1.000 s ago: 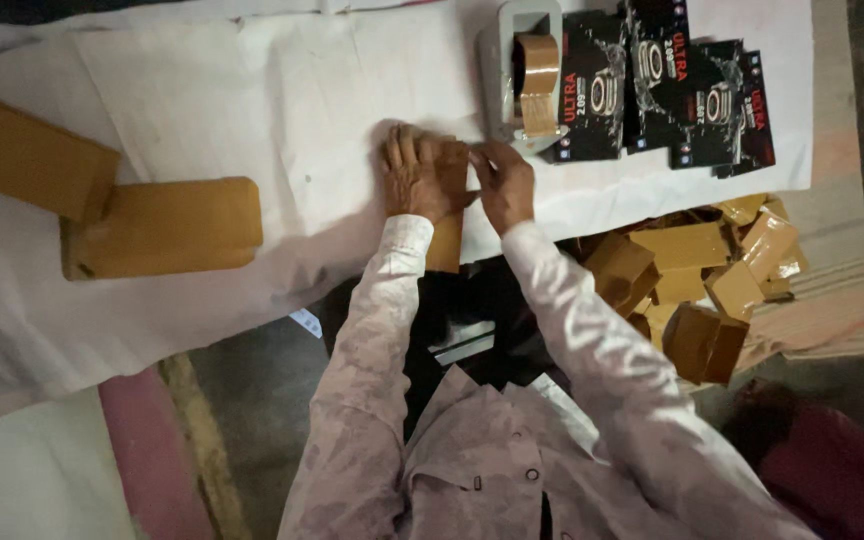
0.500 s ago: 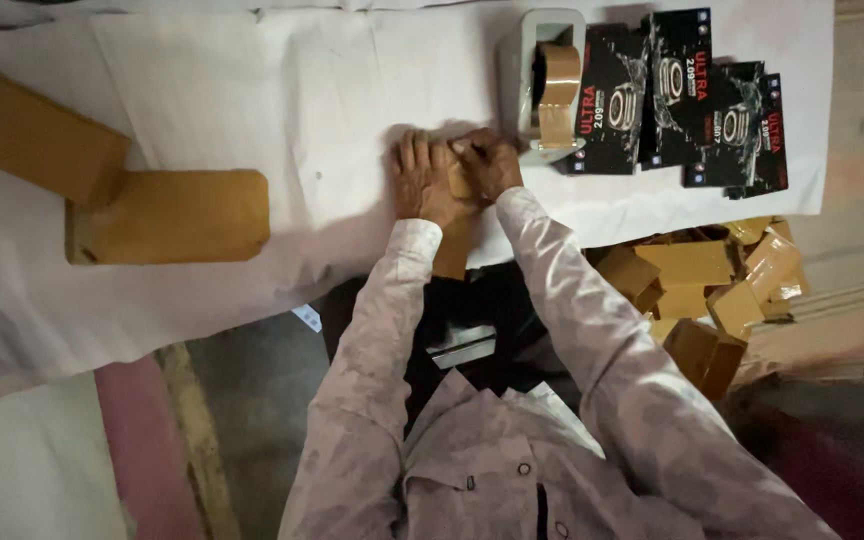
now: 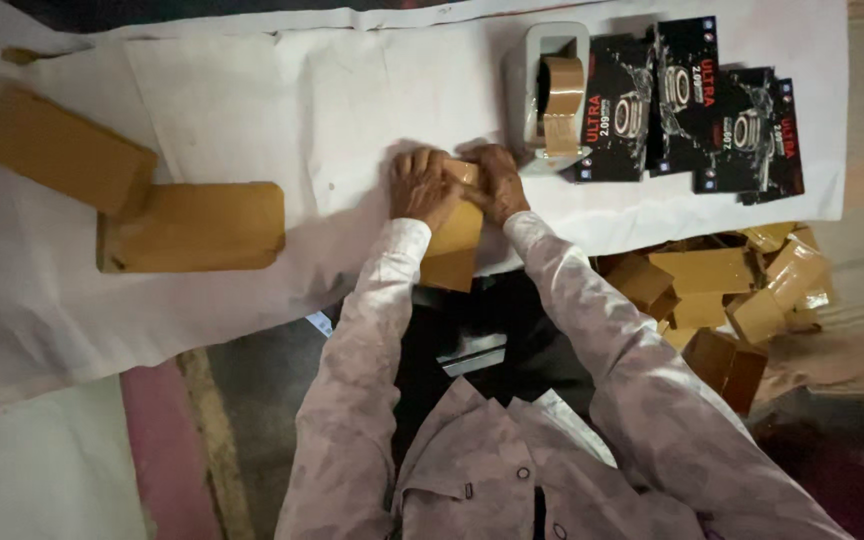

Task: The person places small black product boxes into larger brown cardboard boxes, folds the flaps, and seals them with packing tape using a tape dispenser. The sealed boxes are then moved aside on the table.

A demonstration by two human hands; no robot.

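Both hands together on small brown box (image 3: 452, 245) at table's near edge. L hand (image 3: 420, 187) and R hand (image 3: 493, 182) press its far end, fingers meeting. Box long axis runs toward body. Tape dispenser (image 3: 550, 95) just beyond R hand, nearer R.

Both hands press on a small brown box (image 3: 452, 250) at the worktop (image 3: 352, 100) edge: left hand (image 3: 420, 188), right hand (image 3: 494, 182). A tape holder (image 3: 550, 95) sits near black boxes (image 3: 692, 110).
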